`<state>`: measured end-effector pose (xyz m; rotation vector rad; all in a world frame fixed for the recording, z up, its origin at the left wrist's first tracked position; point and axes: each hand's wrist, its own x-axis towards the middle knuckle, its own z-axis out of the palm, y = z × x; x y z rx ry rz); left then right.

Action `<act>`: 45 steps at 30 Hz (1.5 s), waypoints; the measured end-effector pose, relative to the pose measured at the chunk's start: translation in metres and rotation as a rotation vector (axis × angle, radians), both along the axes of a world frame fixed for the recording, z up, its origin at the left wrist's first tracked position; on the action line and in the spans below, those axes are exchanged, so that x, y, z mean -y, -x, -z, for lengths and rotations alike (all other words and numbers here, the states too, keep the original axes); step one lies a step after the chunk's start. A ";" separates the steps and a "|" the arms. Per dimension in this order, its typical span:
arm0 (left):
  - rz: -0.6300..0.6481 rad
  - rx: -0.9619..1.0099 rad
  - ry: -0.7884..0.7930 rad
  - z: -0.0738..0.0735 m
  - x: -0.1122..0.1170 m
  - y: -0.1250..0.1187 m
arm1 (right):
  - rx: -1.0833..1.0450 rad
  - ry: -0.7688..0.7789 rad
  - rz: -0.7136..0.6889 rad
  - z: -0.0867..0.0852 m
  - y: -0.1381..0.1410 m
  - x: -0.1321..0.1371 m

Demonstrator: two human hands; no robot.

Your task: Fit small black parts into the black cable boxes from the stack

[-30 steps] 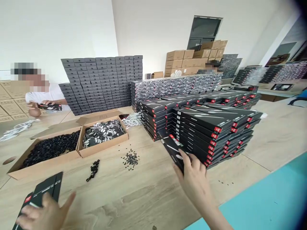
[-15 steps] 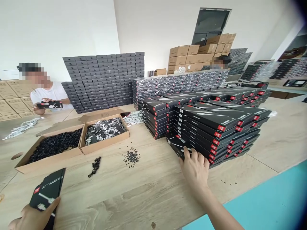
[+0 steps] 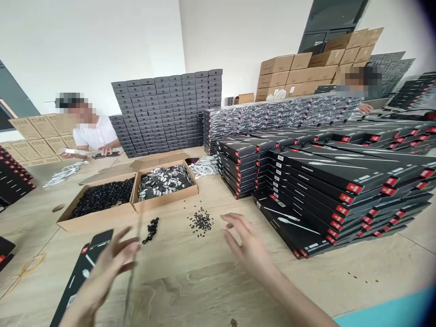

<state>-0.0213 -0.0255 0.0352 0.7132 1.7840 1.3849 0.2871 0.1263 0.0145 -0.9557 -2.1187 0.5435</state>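
My left hand, blurred, is raised over a flat black printed carton on the wooden table, fingers apart and nothing visible in them. My right hand hovers just right of a scatter of tiny black pieces, fingers spread, holding nothing. To its right, a black box with a white cable picture lies against the foot of a stack of similar boxes with red end labels. A small clump of black rings or clips lies between my hands.
Behind are two open cardboard trays, one with black parts, one with black and white pieces. White cables lie beside them. Tall dark box stacks stand farther back. Two people are across the table.
My left hand has let go of the flat carton and moved right. My right hand has left the box by the stack and moved left. The view has turned left.
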 end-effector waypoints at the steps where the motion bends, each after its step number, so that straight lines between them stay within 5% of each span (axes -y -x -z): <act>1: 0.140 0.078 -0.030 -0.004 -0.014 -0.018 | -0.070 0.135 -0.139 -0.005 0.015 0.000; 3: 0.333 0.153 -0.041 -0.005 -0.040 -0.048 | -0.210 0.359 -0.291 -0.011 0.043 -0.005; 6: 0.469 0.151 -0.041 0.005 -0.064 -0.073 | -0.390 0.517 -0.332 -0.012 0.067 -0.017; 13: 0.532 0.138 -0.099 0.033 -0.062 -0.088 | -0.506 0.677 -0.426 -0.007 0.059 -0.028; 19: 0.460 0.239 -0.017 0.033 -0.064 -0.095 | -0.595 0.777 -0.380 0.001 0.061 -0.030; 30: 0.336 0.161 -0.043 0.033 -0.064 -0.102 | -0.641 0.725 -0.210 0.009 0.063 -0.035; 35: 0.283 0.392 -0.141 0.024 -0.070 -0.106 | -0.681 0.848 -0.157 0.019 0.074 -0.031; 41: 0.199 0.548 -0.113 0.035 -0.072 -0.114 | -0.771 0.948 -0.109 0.021 0.079 -0.026; 45: 0.053 0.576 -0.175 0.038 -0.075 -0.114 | -0.674 1.039 -0.214 0.026 0.083 -0.014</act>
